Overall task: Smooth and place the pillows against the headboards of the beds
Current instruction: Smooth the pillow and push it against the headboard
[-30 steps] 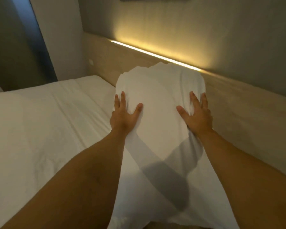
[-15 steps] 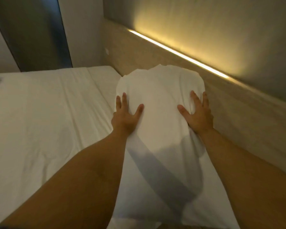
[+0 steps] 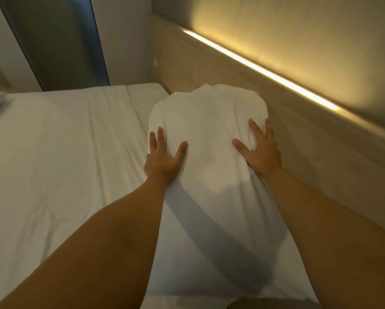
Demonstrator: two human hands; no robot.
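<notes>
Plump white fabric pillow point(image 3: 209, 166) under both palms, beside beige wooden headboard point(image 3: 320, 157); left hand point(image 3: 163, 160), right hand point(image 3: 259, 153) flat, fingers splayed, gripping nothing.

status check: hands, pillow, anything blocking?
Left hand and right hand open, flat on pillow. Pillow lies on bed alongside headboard. Nothing in the way.

one pillow point(image 3: 207, 134), one bed point(image 3: 53, 152), one headboard point(image 3: 298, 139), two hands: left hand point(image 3: 162, 162), right hand point(image 3: 261, 152).
</notes>
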